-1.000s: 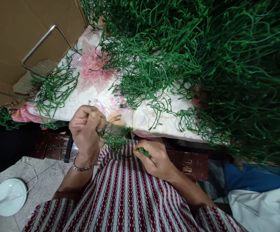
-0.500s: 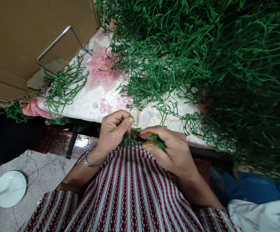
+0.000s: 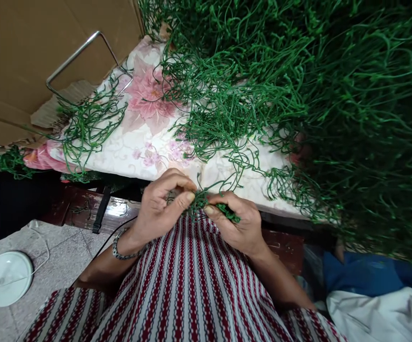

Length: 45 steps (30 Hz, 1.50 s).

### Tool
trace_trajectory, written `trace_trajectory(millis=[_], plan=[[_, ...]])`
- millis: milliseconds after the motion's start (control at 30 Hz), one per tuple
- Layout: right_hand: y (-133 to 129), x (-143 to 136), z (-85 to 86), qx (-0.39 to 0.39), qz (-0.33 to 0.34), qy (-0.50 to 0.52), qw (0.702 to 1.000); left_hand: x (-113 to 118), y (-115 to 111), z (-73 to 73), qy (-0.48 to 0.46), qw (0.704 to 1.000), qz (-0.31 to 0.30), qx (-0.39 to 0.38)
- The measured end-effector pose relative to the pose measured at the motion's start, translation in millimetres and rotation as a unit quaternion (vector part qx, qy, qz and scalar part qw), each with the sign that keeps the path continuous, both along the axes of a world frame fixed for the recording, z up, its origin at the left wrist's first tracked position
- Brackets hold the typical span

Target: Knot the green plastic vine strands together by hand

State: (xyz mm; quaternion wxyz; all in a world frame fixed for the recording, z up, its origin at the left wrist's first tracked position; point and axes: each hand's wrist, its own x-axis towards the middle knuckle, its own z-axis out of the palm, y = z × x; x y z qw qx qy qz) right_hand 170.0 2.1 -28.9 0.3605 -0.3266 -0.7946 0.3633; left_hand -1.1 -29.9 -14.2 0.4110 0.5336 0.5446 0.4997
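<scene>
In the head view my left hand (image 3: 161,204) is closed in a pinch, thumb and forefinger at the tip of a dark green sprig (image 3: 199,205). My right hand (image 3: 239,225) wraps round a small bunch of green stems (image 3: 229,212), its thumb and forefinger pressed together close to the same sprig. Both hands are close together above my lap, just off the near edge of the table. These stems are thin, curly and look like plastic. A large pile of similar green stems (image 3: 280,85) covers the right and far part of the flowered tablecloth (image 3: 127,152).
A smaller heap of stems (image 3: 88,123) lies at the left, beside a bent metal rod (image 3: 72,57) and a cardboard box (image 3: 24,57). On the floor at lower left is a round white base (image 3: 8,279). Blue cloth (image 3: 362,275) and white cloth (image 3: 369,313) lie at lower right.
My right hand has moved slightly left and in towards the left hand. The left hand has come a little lower, and more of the sprig now shows between them. The view has shifted slightly.
</scene>
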Motion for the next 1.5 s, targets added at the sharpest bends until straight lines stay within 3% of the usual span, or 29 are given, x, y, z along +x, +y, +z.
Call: trace_trajectory(millis=[100,233,433,600,767,1033,1167,1300,1500], plan=[[-2,-2,-3.2,-0.008,-0.010,0.014,1.000,0,-6,-2.0,0.008,0.998,-0.053,-0.017],[-3,-4,-5.7,-0.016,-0.003,0.021,1.000,0,-10,-3.2,-0.022,0.997,-0.047,-0.050],[0,-5,-3.2,0.028,0.078,-0.015,0.996,3,-14,0.7,0.036,0.997,-0.050,-0.040],[-1,-5,-5.3,0.081,0.035,-0.007,0.996,6,-15,-1.6,0.046,0.998,-0.042,-0.026],[0,1,-3.2,0.086,0.062,-0.040,0.994,1,-14,2.8,0.055,0.989,-0.125,-0.049],[-6,6,-5.0,0.193,0.023,-0.181,0.964,-11,-2,3.5,0.117,0.969,-0.199,-0.085],[-4,4,-8.4,0.138,0.065,-0.133,0.979,-11,0,-1.2,0.032,0.971,-0.212,-0.101],[-2,-1,-12.9,0.086,0.123,-0.041,0.988,-6,-1,-3.8,0.004,0.976,-0.196,-0.093],[-5,-5,-18.8,0.060,0.073,0.014,0.995,-4,-2,-2.0,0.022,0.982,-0.181,-0.041]])
